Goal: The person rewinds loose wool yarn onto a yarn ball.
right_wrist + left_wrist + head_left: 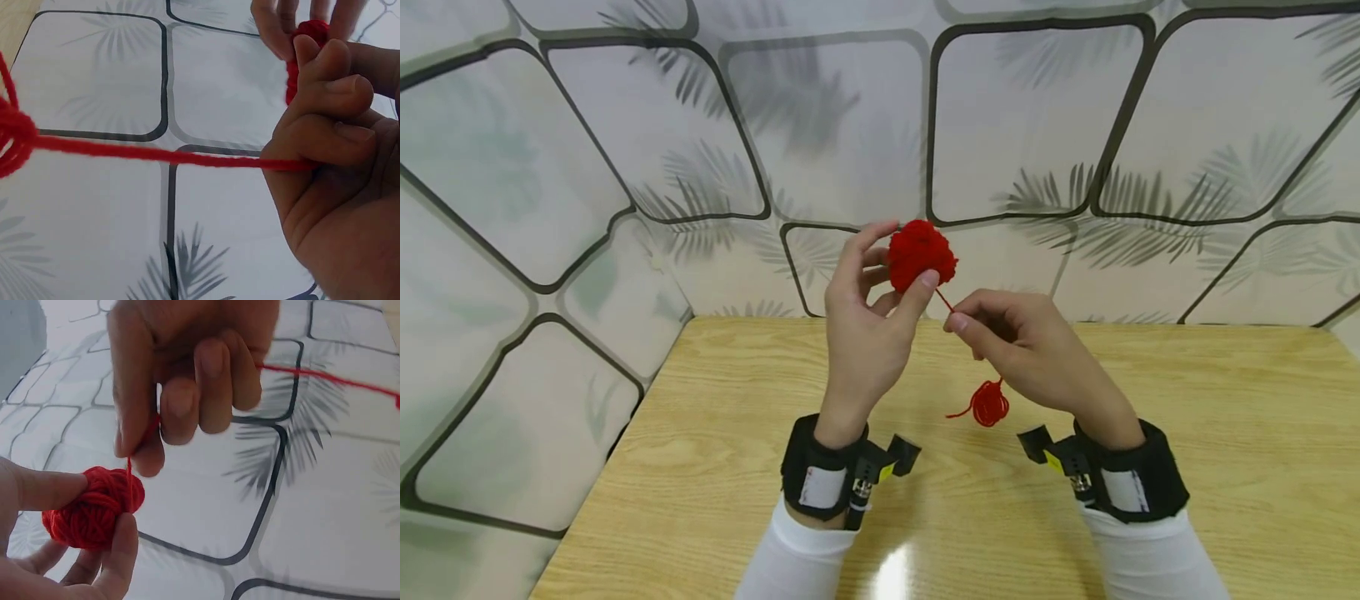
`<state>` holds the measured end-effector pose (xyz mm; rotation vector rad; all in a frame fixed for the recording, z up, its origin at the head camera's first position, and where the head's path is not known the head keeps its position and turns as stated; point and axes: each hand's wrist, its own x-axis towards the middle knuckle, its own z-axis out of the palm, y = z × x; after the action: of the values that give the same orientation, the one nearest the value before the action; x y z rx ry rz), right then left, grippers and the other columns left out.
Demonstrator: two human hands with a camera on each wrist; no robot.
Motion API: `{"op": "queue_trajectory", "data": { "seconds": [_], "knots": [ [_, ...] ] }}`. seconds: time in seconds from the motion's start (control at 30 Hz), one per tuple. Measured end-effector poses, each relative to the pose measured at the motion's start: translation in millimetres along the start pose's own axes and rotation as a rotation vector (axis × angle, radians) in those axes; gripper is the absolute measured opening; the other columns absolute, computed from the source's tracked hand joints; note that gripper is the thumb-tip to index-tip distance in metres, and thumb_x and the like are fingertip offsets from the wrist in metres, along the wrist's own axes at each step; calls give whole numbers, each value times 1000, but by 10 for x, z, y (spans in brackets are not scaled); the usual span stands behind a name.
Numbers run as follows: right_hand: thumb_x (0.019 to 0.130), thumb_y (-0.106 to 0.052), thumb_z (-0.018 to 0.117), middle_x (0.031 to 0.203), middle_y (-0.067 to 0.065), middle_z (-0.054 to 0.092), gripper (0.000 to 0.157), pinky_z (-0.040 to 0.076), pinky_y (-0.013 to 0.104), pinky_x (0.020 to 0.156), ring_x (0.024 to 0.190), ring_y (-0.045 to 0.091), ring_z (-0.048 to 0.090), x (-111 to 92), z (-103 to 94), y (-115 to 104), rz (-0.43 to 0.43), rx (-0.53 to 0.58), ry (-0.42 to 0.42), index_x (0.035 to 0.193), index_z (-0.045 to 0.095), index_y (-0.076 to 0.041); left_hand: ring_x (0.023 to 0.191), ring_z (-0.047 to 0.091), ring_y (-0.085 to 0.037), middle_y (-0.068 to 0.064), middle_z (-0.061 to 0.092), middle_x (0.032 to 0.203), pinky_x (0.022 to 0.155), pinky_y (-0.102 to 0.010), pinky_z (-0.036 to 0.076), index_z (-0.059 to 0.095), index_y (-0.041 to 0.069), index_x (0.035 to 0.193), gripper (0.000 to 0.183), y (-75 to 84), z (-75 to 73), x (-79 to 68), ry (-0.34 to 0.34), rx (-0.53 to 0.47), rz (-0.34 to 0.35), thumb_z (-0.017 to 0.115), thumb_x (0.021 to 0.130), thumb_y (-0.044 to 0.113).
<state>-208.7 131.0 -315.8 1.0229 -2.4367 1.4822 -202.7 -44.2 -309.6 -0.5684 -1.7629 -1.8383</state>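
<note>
A wound ball of red yarn (921, 254) is held up above the table by my left hand (872, 325), thumb on the near side and fingers behind. In the left wrist view the strands of the yarn ball (87, 509) wrap in several directions. Just to the right, my right hand (1030, 346) pinches the yarn strand (945, 300) between thumb and index finger, a short way from the ball. From the curled lower fingers of that hand the strand runs on to a small looped bundle of yarn (990, 404), which has a loose tail. The right wrist view shows this trailing strand (156, 153) stretched straight.
A wood-grain table (715, 467) lies under both hands. Behind it stands a wall (850, 117) with dark rounded outlines and leaf prints, meeting a side wall at the left. Black straps with small cameras (827, 475) sit on both wrists.
</note>
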Motion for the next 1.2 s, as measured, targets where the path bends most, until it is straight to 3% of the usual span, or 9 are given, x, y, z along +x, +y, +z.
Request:
{"op": "queue_trajectory", "data": {
  "seconds": [0.17,0.27,0.43,0.57,0.7,0.83,0.97,1.1,1.2],
  "knots": [
    [90,-27,57,65,-5,47,6,34,29,45,51,13,41,-38,-57,-44,-17,-72,11,91,63,-25,91,54,-20,-3,52,109,71,-31,50,53,15,127,43,-30,-51,-11,-118,196,-63,64,86,22],
    [90,-25,58,65,-4,47,6,35,29,45,51,13,42,-60,-107,-57,-12,-76,37,92,64,-24,90,55,-18,0,53,109,71,-30,49,55,16,125,41,-30,-87,-15,-225,245,-126,64,86,24],
    [89,-22,59,72,-5,54,6,39,29,49,55,15,48,-80,-172,-69,13,-49,90,92,65,-20,89,58,-17,1,59,107,73,-31,50,56,15,122,36,19,-152,7,-499,171,-234,63,87,22],
    [88,-17,60,77,-5,60,4,47,31,52,59,18,55,-86,-197,-60,-1,-5,113,90,64,-17,91,58,-19,-3,60,107,75,-33,50,54,8,122,37,149,-193,23,-722,81,-310,61,87,16],
    [86,-12,61,75,-1,59,3,48,33,51,57,21,54,-86,-209,-32,-21,54,141,88,63,-14,96,56,-23,-7,59,108,79,-38,50,52,4,122,36,274,-211,28,-817,-47,-361,60,87,11],
    [86,-8,60,72,5,56,4,44,31,48,55,21,49,-72,-213,-3,-21,116,172,87,63,-11,102,55,-28,-12,59,110,82,-44,48,52,4,121,36,271,-240,21,-821,-212,-379,59,86,6],
    [89,-4,55,74,9,58,9,48,33,49,56,22,53,-55,-188,31,-44,211,126,88,62,-8,106,54,-34,-18,54,116,83,-49,46,48,3,122,40,159,-229,3,-752,-394,-395,63,85,8],
    [92,-4,49,72,7,57,13,46,33,47,53,20,51,-38,-156,61,-78,236,29,92,62,-9,108,52,-37,-20,49,122,85,-49,45,44,2,121,46,103,-193,1,-588,-500,-383,66,83,12],
    [93,-9,50,66,2,50,13,36,32,42,51,16,43,-44,-151,63,-77,145,-16,91,62,-14,109,52,-35,-19,49,123,87,-47,44,44,4,121,44,100,-174,17,-405,-452,-331,65,83,11]
  ]
}}
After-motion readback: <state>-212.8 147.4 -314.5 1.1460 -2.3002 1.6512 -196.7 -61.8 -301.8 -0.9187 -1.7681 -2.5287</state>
